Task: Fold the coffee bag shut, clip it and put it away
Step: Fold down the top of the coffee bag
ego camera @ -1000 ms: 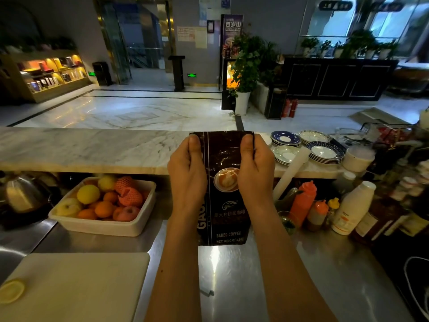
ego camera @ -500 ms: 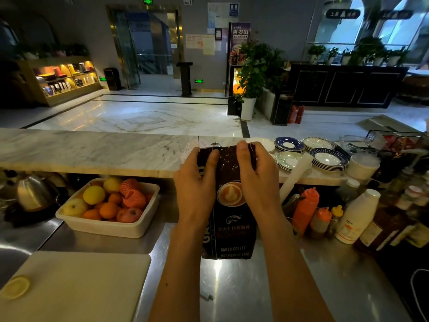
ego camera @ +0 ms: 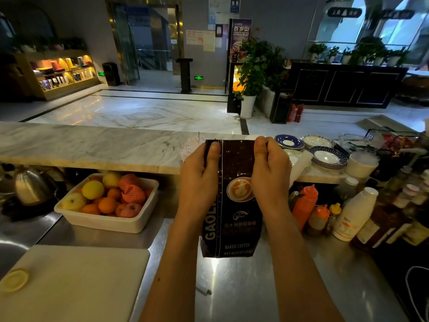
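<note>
coffee bag (ego camera: 234, 205) upright on counter (ego camera: 232, 287) | left hand (ego camera: 199, 182), right hand (ego camera: 270, 180) pinch top

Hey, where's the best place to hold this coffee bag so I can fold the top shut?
Grip the coffee bag at its two flat top corners, one from each side, as the left hand and right hand do now. It stands upright on the steel counter, so the top can probably roll down.

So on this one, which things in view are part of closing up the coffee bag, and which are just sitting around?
In the job:
coffee bag, upright on the steel counter
left hand and right hand, pinching its top corners

Just lying about:
fruit tub
cutting board
kettle
saucers
orange squeeze bottle
white bottle
</note>
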Tool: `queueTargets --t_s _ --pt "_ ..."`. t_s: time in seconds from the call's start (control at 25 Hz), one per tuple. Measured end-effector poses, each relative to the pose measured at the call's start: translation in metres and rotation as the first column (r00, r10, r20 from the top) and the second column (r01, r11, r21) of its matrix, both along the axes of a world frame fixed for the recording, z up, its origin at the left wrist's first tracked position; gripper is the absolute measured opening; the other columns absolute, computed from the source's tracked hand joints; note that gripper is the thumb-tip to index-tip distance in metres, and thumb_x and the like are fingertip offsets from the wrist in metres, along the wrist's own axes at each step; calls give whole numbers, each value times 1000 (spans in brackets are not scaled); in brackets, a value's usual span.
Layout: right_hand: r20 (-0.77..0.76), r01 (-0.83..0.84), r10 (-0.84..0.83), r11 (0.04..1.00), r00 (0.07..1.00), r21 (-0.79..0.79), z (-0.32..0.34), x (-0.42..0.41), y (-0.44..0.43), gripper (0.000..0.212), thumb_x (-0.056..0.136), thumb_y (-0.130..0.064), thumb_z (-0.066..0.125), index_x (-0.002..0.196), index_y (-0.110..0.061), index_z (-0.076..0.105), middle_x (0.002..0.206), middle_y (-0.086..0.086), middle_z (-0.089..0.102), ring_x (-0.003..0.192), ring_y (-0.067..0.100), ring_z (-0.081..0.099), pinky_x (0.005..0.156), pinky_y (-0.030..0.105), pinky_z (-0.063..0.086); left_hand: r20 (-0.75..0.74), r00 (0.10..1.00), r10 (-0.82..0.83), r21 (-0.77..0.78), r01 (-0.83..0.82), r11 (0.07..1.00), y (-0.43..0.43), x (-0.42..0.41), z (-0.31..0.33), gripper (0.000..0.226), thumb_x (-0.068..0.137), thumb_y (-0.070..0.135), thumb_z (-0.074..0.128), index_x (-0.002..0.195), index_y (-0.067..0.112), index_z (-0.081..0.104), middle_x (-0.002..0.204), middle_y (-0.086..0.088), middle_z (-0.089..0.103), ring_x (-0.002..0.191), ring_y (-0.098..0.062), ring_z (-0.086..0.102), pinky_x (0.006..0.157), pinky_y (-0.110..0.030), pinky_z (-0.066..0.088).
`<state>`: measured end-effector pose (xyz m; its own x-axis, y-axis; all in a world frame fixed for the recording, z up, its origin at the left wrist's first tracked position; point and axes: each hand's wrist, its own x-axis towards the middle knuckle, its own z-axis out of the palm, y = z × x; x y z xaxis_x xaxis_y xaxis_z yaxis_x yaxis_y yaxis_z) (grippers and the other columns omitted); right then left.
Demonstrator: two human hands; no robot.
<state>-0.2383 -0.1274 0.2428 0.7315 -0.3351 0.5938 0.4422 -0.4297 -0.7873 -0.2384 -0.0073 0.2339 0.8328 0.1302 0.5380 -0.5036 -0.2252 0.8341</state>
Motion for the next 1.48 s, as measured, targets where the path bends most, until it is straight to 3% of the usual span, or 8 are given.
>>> queueTargets --t_s 0.2,0.36,0.6,0.68,0.88,1.12,1.24,1.48 --pt "90 68 -71 997 993 39 11 4 -3 30 103 -24 40 77 -14 49 59 -11 42 53 -6 45 52 8 35 -166 916 -366 -183 337 924 15 -9 -1 19 97 18 54 110 11 66 95 -9 77 84 -22 76 70 -32 61" --pt "76 21 -24 999 997 33 15 5 -5 30 103 -25 41 74 -21 48 59 -12 42 53 -5 44 53 9 35 -170 899 -403 -121 387 914 25 -8 -1 21 94 8 57 113 7 66 97 -7 78 90 -22 76 74 -33 61" --pt "-212 -571 613 789 762 227 14 -4 -36 23 91 -16 59 114 -20 60 103 2 75 96 15 72 80 29 58 -70 958 -278 -370 234 899 22 -7 6 25 92 0 58 103 22 66 80 -5 78 71 -23 75 59 -36 60" --pt "-161 -540 596 791 787 287 8 -3 -41 23 89 -4 60 108 -17 65 101 7 76 96 26 72 83 39 58 -42 956 -289 -372 253 893 22 -6 10 26 91 -4 58 98 21 63 78 -3 77 69 -20 75 57 -34 59" --pt "-23 -453 497 807 867 379 4 2 -37 44 88 18 41 74 -14 68 75 2 75 74 18 72 58 25 58 -29 943 -331 -316 306 898 26 -2 5 38 81 -20 53 79 15 67 79 -1 76 73 -19 72 62 -30 57" --pt "26 -345 352 893 935 288 1 3 -32 54 84 20 44 63 -23 68 69 -5 74 75 14 72 57 27 58 -152 906 -395 -356 323 877 28 2 8 26 90 15 47 77 14 69 82 -1 72 81 -17 69 69 -29 55" --pt "49 -323 321 915 946 243 2 3 -30 51 84 18 46 65 -25 67 71 -4 73 79 20 72 59 32 60 -204 939 -277 -121 256 959 24 0 9 15 85 22 71 94 21 58 90 -1 75 80 -17 75 69 -35 61" --pt "-22 -442 501 783 865 437 7 0 -23 25 97 -9 48 100 -26 66 94 5 74 90 23 72 71 35 60 -134 986 -95 -248 59 967 14 2 8 21 77 9 79 87 24 68 88 -2 76 85 -20 75 79 -42 61"
